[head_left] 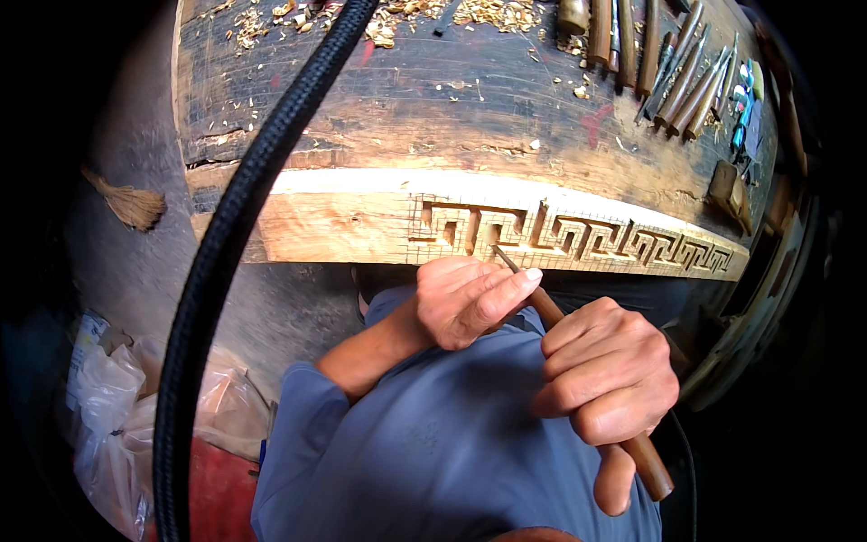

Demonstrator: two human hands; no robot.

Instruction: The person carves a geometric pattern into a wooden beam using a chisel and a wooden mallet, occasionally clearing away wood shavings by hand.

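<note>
- Guiding the chisel (548,310) well calls, I judge, for steering near the tip while the rear grip supplies the push.
- The right hand (610,372) is closed around the wooden handle, whose butt end sticks out below the fist.
- The left hand (470,300) has its fingers curled in and appears to pinch the slim shaft close to the wood; its inner contact is hidden.
- The tip meets the board (334,221) at a groove near the lower edge; small, shallow pushes would likely keep that rim from splitting.
- Following the dark drawn lines should keep the corners square, and bracing the left hand against the wood would help check a slip.
- The board lies lengthwise along the near edge of the tabletop (406,113), its carved face toward the person.
- It is pale, yellowish-brown wood, with a strip along its far side lit nearly white.
- Angular, hooked grooves (573,237) repeat from about the middle to the right end, shadowed inside.
- A fine grid shows around the grooves; the left stretch is plain, with faint grain.
</note>
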